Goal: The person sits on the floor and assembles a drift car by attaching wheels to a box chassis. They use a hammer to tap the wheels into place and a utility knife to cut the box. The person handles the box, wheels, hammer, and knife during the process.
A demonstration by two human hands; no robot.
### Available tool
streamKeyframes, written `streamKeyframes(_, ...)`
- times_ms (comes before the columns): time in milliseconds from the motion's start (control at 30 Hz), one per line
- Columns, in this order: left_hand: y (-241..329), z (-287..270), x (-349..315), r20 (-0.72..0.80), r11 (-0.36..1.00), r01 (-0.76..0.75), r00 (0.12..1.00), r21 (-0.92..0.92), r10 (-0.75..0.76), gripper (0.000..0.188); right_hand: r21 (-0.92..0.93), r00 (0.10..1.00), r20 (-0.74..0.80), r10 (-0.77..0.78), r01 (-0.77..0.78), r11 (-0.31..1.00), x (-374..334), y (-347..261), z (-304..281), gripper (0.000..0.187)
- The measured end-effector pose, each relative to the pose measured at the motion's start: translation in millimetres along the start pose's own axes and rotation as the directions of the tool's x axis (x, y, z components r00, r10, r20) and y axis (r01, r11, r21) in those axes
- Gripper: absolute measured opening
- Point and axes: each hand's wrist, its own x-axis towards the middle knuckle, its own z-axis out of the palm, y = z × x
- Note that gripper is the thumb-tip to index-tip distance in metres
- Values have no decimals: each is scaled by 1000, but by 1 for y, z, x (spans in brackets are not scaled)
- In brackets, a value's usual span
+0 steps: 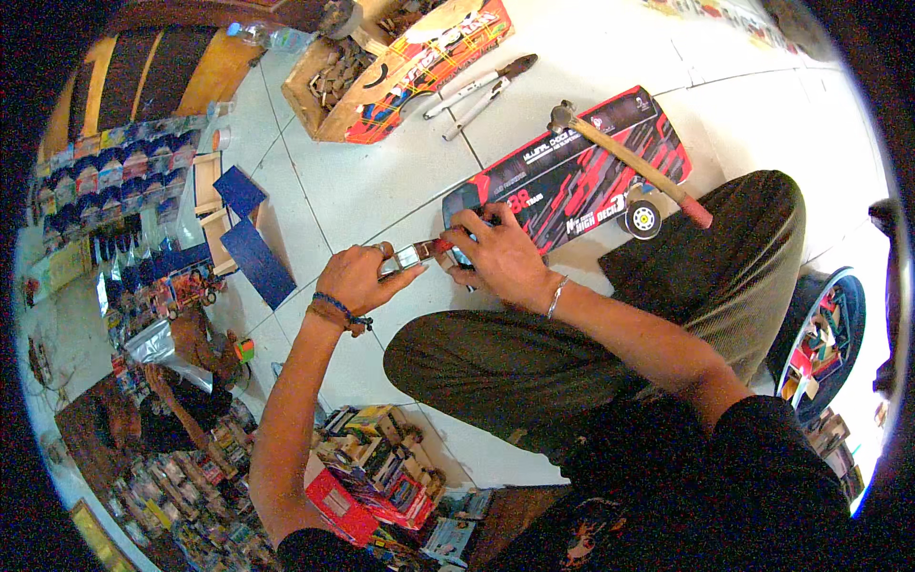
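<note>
My left hand [357,280] and my right hand [510,257] meet over the floor tiles in front of my knee, fingers closed. Between them is a small toy-vehicle-like piece [410,255] with pale, window-like panels and reddish-brown parts. My left fingers and thumb pinch its pale end, while my right fingers grip the other end and hide most of it. Just beyond my right hand lies a long black-and-red printed box-shaped panel [553,195]. A toy wheel [642,219] with a yellow hub shows at its near edge. Across the panel rests a hammer [634,164] with a wooden, red-ended handle.
Pincers [481,93] lie near a wooden box [334,119] of wood scraps. Blue boards [253,257] and packaged goods [114,176] are at left, where another person [172,400] handles clear plastic. Toy trucks [381,467] stand beside me; a black tub [824,343] holds coloured pieces.
</note>
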Motion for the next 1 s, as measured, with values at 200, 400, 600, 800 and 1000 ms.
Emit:
streamKeyframes(200,-7,9,2,-65,998,-41,997,39,43,64,16,1000,-13,10,-10,1000,1,-1,0,44)
streamKeyframes(400,-13,16,2,-82,999,-48,995,17,49,64,-16,1000,11,-1,2,1000,0,-2,1,44)
streamKeyframes(600,-14,18,4,-106,999,-48,993,-3,48,64,-6,1000,24,13,-13,1000,0,-1,2,45)
streamKeyframes(800,-17,22,6,-134,997,-64,989,-35,58,65,-27,1000,28,-1,2,1000,0,-1,3,46)
streamKeyframes(1000,-13,19,6,-91,999,-26,996,-28,23,64,-3,999,39,-4,4,1000,1,0,1,46)
